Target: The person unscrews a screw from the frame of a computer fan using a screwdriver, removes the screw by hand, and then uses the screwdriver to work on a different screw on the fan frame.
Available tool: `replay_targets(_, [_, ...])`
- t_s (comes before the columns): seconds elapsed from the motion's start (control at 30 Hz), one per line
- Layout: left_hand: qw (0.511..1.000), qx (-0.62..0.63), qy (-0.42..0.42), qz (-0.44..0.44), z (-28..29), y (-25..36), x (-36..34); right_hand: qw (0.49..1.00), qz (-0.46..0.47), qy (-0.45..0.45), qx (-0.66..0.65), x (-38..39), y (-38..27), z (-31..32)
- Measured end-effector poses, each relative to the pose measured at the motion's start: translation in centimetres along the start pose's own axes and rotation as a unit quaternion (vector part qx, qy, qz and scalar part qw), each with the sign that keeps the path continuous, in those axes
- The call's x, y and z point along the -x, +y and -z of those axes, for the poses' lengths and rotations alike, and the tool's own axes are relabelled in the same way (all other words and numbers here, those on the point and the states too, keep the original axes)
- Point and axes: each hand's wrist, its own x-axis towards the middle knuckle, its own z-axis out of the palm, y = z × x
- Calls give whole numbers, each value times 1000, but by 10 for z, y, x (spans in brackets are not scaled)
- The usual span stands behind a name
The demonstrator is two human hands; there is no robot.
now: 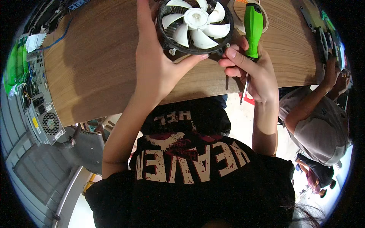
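Observation:
A round computer cooling fan (197,18) with white blades and a black frame is held up over the table at the top of the view. My left hand (156,62) grips its left side, with the thumb along the lower rim; the other fingers are partly hidden. In my right hand (258,72) is a screwdriver (254,28), green handle upward and metal shaft slanting down past the palm. The fingertips of that hand touch or nearly touch the frame's lower right corner, beside a small screw (228,45). Another screw (172,51) sits at the lower left corner.
A wooden table (95,76) lies beneath. Along its left edge stands a metal computer case (45,102) with a blue cable (62,36) nearby. Behind the screwdriver is a pale ring-shaped thing (265,19). A co-worker (319,117) handles parts at the right; a grey chair (85,150) stands lower left.

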Motion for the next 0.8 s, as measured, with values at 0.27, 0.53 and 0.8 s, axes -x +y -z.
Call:
replay_targets(0.27, [993,-29,-12,116,6,2,1,991,91,75,71,10,6,-18])
replay_targets(0.53, [994,-95,-4,55,-7,4,9,938,225,211,155,31,32,-34])
replay_targets(0.8, [995,-86,7,55,-15,10,13,906,287,215,226,26,41,-26])
